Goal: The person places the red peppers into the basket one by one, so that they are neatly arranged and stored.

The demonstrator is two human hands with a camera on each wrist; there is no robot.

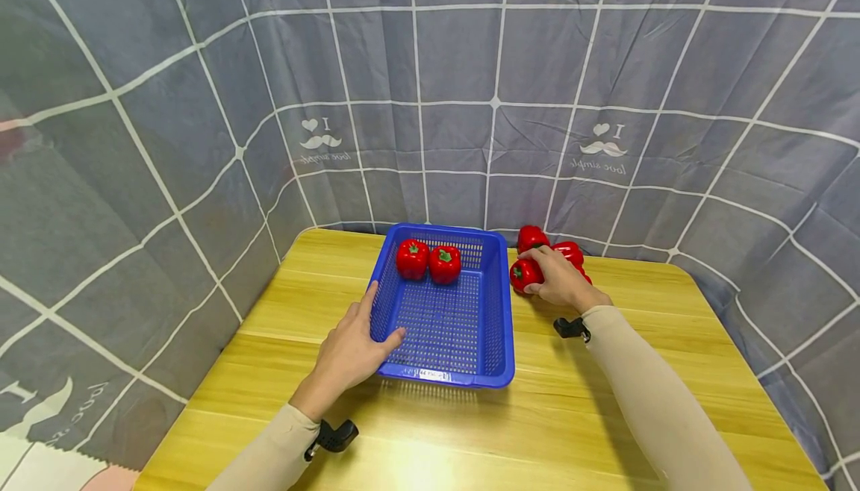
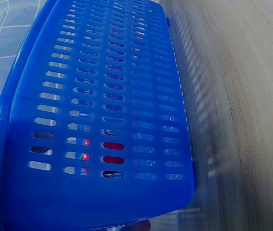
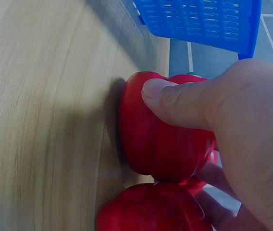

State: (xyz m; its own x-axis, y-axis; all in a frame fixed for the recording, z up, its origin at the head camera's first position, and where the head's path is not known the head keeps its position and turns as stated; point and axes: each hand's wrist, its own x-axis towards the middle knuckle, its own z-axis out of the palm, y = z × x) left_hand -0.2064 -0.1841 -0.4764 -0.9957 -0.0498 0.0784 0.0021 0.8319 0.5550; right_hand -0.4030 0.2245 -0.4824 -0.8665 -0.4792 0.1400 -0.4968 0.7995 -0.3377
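Note:
A blue perforated plastic basket (image 1: 440,377) stands on the wooden table with two red bell peppers, one (image 1: 412,259) beside the other (image 1: 445,265), at its back left. My left hand (image 1: 352,349) rests on the basket's left rim, thumb over the near corner. To the basket's right, my right hand (image 1: 559,279) grips a red bell pepper (image 1: 525,274), its thumb pressed on the side in the right wrist view (image 3: 163,130). More red bell peppers lie around that hand, one behind (image 1: 531,238) and one to the right (image 1: 569,252); others are partly hidden.
The light wooden table (image 1: 430,446) spreads around the basket. A grey curtain with white grid lines (image 1: 457,103) hangs behind the table and along both sides. A black wrist device (image 1: 336,436) sits on the left forearm, another (image 1: 571,327) on the right.

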